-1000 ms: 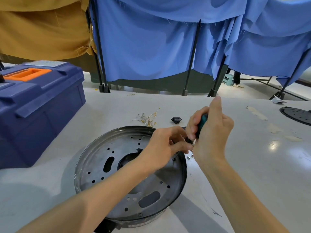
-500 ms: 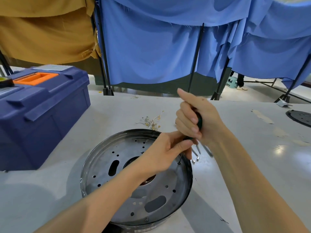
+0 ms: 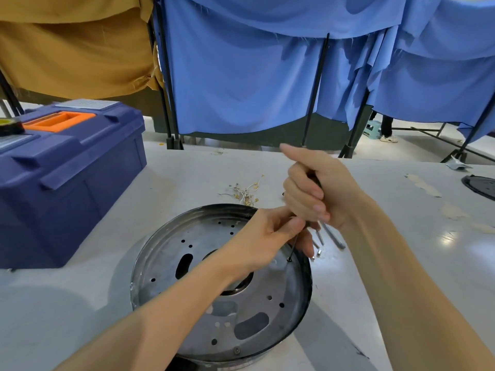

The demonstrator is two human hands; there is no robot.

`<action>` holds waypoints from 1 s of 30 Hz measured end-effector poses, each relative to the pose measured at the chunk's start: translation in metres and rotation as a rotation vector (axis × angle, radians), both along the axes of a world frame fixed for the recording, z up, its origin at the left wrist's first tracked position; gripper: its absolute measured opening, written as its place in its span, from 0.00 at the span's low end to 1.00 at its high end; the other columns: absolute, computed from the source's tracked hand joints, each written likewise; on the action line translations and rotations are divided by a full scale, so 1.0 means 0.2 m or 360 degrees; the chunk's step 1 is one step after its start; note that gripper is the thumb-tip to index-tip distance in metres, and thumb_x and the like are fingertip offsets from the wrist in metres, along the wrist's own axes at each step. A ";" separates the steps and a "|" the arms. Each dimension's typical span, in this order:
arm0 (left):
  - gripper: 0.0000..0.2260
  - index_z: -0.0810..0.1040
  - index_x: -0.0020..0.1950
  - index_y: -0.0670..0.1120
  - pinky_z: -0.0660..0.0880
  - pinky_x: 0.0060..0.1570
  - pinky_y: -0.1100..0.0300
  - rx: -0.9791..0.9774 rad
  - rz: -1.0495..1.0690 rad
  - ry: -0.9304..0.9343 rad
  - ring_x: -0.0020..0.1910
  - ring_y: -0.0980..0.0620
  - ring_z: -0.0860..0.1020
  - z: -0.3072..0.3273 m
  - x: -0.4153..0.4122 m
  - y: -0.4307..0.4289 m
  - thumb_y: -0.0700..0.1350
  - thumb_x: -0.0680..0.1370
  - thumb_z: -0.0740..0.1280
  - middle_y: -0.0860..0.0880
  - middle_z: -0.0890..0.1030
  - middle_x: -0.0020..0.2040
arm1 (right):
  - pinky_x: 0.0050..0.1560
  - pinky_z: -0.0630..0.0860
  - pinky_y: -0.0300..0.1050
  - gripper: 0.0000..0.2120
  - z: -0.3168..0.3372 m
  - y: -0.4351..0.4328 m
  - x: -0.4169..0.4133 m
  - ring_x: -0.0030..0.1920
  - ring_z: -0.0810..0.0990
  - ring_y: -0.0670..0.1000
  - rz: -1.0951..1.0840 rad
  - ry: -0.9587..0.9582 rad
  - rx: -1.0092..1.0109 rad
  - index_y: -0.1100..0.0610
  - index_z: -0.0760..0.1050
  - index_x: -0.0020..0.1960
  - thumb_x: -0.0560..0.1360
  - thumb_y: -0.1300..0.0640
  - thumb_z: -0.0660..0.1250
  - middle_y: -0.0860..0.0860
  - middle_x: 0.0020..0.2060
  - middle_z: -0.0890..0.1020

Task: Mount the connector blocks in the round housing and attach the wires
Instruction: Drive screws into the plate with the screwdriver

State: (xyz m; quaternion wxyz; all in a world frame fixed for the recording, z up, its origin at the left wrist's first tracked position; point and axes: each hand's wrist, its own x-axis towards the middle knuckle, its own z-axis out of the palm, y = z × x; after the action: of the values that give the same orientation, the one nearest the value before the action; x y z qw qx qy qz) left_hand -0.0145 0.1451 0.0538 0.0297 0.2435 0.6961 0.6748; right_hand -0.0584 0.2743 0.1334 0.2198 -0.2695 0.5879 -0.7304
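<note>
The pale grey bench carries the round, perforated steel housing, rim up. In the last second the right hand, fisted around the handle, has swung the slim dark-shafted screwdriver upright. The left hand now pinches its shaft, steering the tip onto a small dark screw by the housing's right rim. Fastening looks ready to begin; the thin white brass-tipped wires lie unattached beyond.

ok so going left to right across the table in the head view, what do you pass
blue toolbox → round housing → loose metal pieces just past its rim → black disc at the right edge
</note>
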 end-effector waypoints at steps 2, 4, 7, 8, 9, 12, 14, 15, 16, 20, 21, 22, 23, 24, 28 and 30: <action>0.09 0.77 0.54 0.43 0.76 0.50 0.63 0.0043 0.0008 -0.0023 0.43 0.50 0.82 -0.02 0.00 0.01 0.42 0.84 0.57 0.45 0.83 0.40 | 0.19 0.51 0.33 0.33 -0.03 -0.04 0.01 0.14 0.55 0.48 -0.0297 0.0030 -0.0117 0.57 0.60 0.19 0.83 0.52 0.55 0.51 0.13 0.60; 0.08 0.76 0.58 0.43 0.76 0.48 0.64 0.0093 -0.0001 -0.0034 0.41 0.50 0.82 -0.03 0.01 0.02 0.41 0.83 0.59 0.45 0.83 0.39 | 0.20 0.51 0.33 0.33 -0.07 -0.09 0.04 0.15 0.55 0.48 -0.0757 0.0139 -0.0314 0.56 0.61 0.19 0.84 0.53 0.54 0.51 0.14 0.60; 0.09 0.76 0.58 0.41 0.77 0.48 0.57 0.0083 -0.0022 0.0022 0.38 0.46 0.79 -0.03 0.00 0.05 0.41 0.83 0.58 0.34 0.79 0.37 | 0.21 0.56 0.35 0.33 -0.13 -0.11 0.09 0.16 0.58 0.50 -0.1310 0.0286 -0.0450 0.54 0.63 0.18 0.83 0.55 0.53 0.51 0.15 0.62; 0.09 0.77 0.56 0.41 0.77 0.47 0.56 0.0075 -0.0031 0.0026 0.38 0.46 0.78 -0.03 0.00 0.05 0.41 0.84 0.57 0.34 0.78 0.37 | 0.22 0.57 0.36 0.32 -0.14 -0.10 0.10 0.16 0.59 0.50 -0.1311 0.0275 -0.0458 0.54 0.64 0.18 0.82 0.56 0.54 0.52 0.16 0.64; 0.09 0.77 0.53 0.43 0.76 0.46 0.57 0.0064 -0.0032 0.0004 0.38 0.47 0.78 -0.02 -0.01 0.05 0.40 0.84 0.57 0.36 0.78 0.36 | 0.22 0.59 0.38 0.30 -0.13 -0.07 0.10 0.17 0.61 0.51 -0.1200 0.0232 -0.0422 0.55 0.66 0.19 0.80 0.55 0.56 0.53 0.16 0.66; 0.10 0.77 0.52 0.45 0.75 0.48 0.59 0.0049 -0.0055 -0.0096 0.39 0.47 0.79 -0.03 -0.02 0.02 0.40 0.84 0.56 0.43 0.79 0.36 | 0.26 0.70 0.41 0.27 -0.03 0.03 0.03 0.21 0.70 0.55 -0.0498 0.0048 -0.0112 0.60 0.71 0.21 0.76 0.50 0.59 0.58 0.20 0.72; 0.10 0.76 0.55 0.43 0.76 0.49 0.58 0.0031 -0.0088 -0.0111 0.39 0.47 0.79 -0.03 -0.03 0.02 0.41 0.84 0.55 0.44 0.79 0.36 | 0.21 0.66 0.39 0.29 0.00 0.05 -0.01 0.17 0.67 0.54 -0.0168 -0.0009 -0.0054 0.60 0.68 0.19 0.78 0.52 0.58 0.57 0.17 0.68; 0.10 0.76 0.56 0.42 0.76 0.50 0.57 0.0044 -0.0091 -0.0117 0.40 0.47 0.78 -0.03 -0.03 0.02 0.41 0.84 0.55 0.44 0.79 0.36 | 0.18 0.59 0.37 0.30 0.00 0.04 -0.02 0.14 0.62 0.52 -0.0121 -0.0023 -0.0085 0.59 0.64 0.19 0.79 0.54 0.57 0.55 0.14 0.64; 0.11 0.76 0.58 0.42 0.75 0.51 0.57 0.0073 -0.0082 -0.0126 0.40 0.47 0.79 -0.03 -0.03 0.02 0.41 0.84 0.55 0.44 0.80 0.37 | 0.17 0.54 0.35 0.31 -0.01 0.01 -0.03 0.13 0.58 0.50 -0.0160 -0.0033 -0.0121 0.58 0.62 0.19 0.81 0.55 0.56 0.52 0.13 0.61; 0.10 0.75 0.61 0.43 0.76 0.50 0.62 0.0184 -0.0064 -0.0110 0.43 0.47 0.81 -0.03 -0.01 0.04 0.41 0.83 0.57 0.40 0.82 0.42 | 0.20 0.54 0.33 0.31 -0.08 -0.08 0.02 0.15 0.56 0.49 -0.1062 0.0125 -0.0375 0.54 0.62 0.18 0.82 0.57 0.53 0.51 0.15 0.61; 0.10 0.75 0.61 0.42 0.76 0.49 0.63 0.0189 -0.0055 -0.0089 0.43 0.47 0.81 -0.03 -0.01 0.05 0.40 0.83 0.58 0.36 0.81 0.43 | 0.21 0.56 0.34 0.31 -0.10 -0.09 0.04 0.15 0.57 0.50 -0.1315 0.0177 -0.0440 0.54 0.62 0.18 0.81 0.57 0.53 0.51 0.15 0.62; 0.10 0.74 0.62 0.39 0.76 0.48 0.62 0.0190 -0.0040 -0.0068 0.43 0.44 0.80 -0.03 -0.01 0.06 0.40 0.82 0.59 0.32 0.80 0.45 | 0.21 0.57 0.35 0.32 -0.11 -0.11 0.06 0.16 0.59 0.50 -0.1480 0.0213 -0.0486 0.53 0.62 0.18 0.81 0.57 0.52 0.52 0.15 0.63; 0.12 0.73 0.62 0.36 0.76 0.48 0.60 0.0192 -0.0028 -0.0055 0.44 0.42 0.79 -0.03 -0.01 0.06 0.40 0.82 0.59 0.28 0.79 0.46 | 0.22 0.58 0.35 0.31 -0.13 -0.12 0.08 0.16 0.60 0.51 -0.1539 0.0234 -0.0512 0.54 0.63 0.18 0.81 0.57 0.53 0.52 0.16 0.65; 0.12 0.73 0.62 0.34 0.75 0.48 0.58 0.0191 -0.0018 -0.0055 0.44 0.41 0.78 -0.03 -0.02 0.06 0.39 0.82 0.59 0.27 0.78 0.45 | 0.22 0.59 0.36 0.30 -0.13 -0.13 0.09 0.17 0.61 0.51 -0.1488 0.0237 -0.0511 0.54 0.64 0.18 0.80 0.57 0.54 0.52 0.16 0.66; 0.10 0.75 0.55 0.37 0.73 0.48 0.60 0.0125 -0.0027 -0.0155 0.38 0.48 0.76 -0.03 -0.04 0.01 0.39 0.83 0.56 0.41 0.76 0.36 | 0.25 0.72 0.40 0.28 -0.04 -0.06 0.03 0.22 0.72 0.55 -0.0570 0.0044 -0.0143 0.61 0.74 0.22 0.77 0.50 0.60 0.58 0.22 0.75; 0.10 0.76 0.52 0.42 0.73 0.48 0.59 0.0113 -0.0035 -0.0165 0.38 0.48 0.77 -0.04 -0.04 0.01 0.40 0.84 0.55 0.44 0.77 0.36 | 0.20 0.66 0.38 0.30 -0.01 -0.03 0.00 0.17 0.67 0.54 -0.0231 0.0005 -0.0082 0.61 0.69 0.20 0.79 0.51 0.59 0.57 0.17 0.70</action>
State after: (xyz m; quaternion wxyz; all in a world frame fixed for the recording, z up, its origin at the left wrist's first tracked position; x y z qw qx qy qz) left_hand -0.0222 0.1474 0.0467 0.0644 0.2166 0.6664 0.7105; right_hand -0.0585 0.2693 0.1305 0.1584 -0.2330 0.5873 -0.7587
